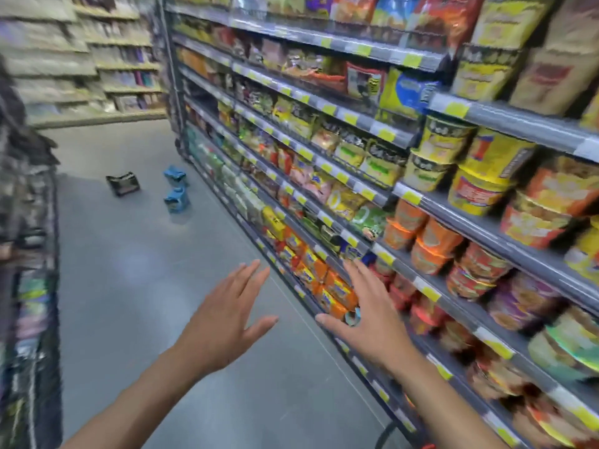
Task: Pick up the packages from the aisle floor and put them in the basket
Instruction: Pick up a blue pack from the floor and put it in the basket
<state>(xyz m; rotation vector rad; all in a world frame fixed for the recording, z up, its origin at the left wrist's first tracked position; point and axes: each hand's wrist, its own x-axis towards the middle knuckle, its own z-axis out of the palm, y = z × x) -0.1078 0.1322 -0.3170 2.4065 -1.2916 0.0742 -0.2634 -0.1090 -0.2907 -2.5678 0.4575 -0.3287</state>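
Two blue packages lie on the grey aisle floor far ahead, one (177,199) nearer and one (175,175) just behind it, close to the foot of the right-hand shelving. A dark basket (123,184) stands on the floor to their left. My left hand (227,315) is raised in front of me with its fingers spread and nothing in it. My right hand (363,315) is also spread and empty, held in front of the lower shelves, with a ring on one finger. Both hands are far short of the packages.
Tall shelving (356,196) full of noodle packs and cups runs along the right side. Another rack (29,254) lines the left edge. More shelves (84,59) close the aisle at the far end. A dark curved handle (387,432) shows at the bottom.
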